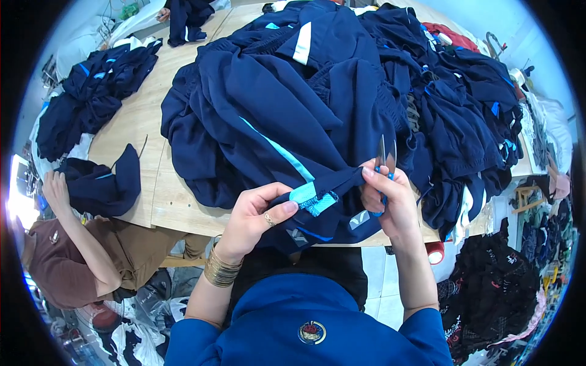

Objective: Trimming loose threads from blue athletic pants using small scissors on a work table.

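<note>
A navy garment (339, 182) with a light-blue stripe is stretched between my two hands at the table's front edge. My left hand (249, 215) is closed, its thumb and fingers pinching the light-blue band near a frayed, stitched seam end. With its thumb and finger, my right hand (398, 204) grips the same garment's edge. That hand also carries thread snips (387, 155), blue-handled, their metal blades pointing away from me and apart from the cloth. Two grey-white printed marks show on the cloth hanging below. Folds hide the rest of the garment's outline.
A large heap of navy garments (256, 91) covers the middle of the wooden table (131, 125); more are piled at right (455, 110). On my left, a co-worker (79, 256) handles a navy piece (101, 186). Black cloth (488, 280) lies at lower right.
</note>
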The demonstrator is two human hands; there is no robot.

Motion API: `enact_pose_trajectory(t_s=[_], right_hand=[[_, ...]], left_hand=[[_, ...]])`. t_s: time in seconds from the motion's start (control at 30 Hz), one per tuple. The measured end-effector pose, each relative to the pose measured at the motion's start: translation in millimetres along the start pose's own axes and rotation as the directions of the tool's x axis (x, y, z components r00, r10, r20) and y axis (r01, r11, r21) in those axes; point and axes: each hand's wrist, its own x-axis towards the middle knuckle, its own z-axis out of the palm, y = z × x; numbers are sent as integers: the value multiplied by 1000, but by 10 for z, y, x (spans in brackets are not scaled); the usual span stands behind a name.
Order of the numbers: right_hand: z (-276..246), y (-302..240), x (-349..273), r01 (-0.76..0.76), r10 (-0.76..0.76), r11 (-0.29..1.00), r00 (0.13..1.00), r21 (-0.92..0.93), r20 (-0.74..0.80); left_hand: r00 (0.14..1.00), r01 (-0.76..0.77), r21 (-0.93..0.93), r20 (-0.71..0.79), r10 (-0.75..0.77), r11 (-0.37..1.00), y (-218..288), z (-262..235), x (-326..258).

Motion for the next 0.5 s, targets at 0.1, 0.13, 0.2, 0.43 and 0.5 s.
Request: enact_pose_trajectory(t_s=[0.1,0.13,0.2,0.43,0.5], right_hand=[[34,-6,1,12,-13,999,1000,-32,-8],[42,-11,-3,30,-30,998,999,-51,-10],[55,-19,-6,20,-20,999,1000,-47,-2],[76,16,-30,41,-45,991,999,-128,-29],[78,21,-40,65,-75,969,997,-237,-30]], left_hand=[[999,41,-97,22,-39,994,-15,-68,-31],[998,55,-134,34,-51,990,-21,-89,-37],[997,67,-170,43,-61,983,-17,-108,-52],[999,45,-196,31,-40,980,-45,-131,-77],[999,44,-190,9,-43,981,-45,-134,-85]])
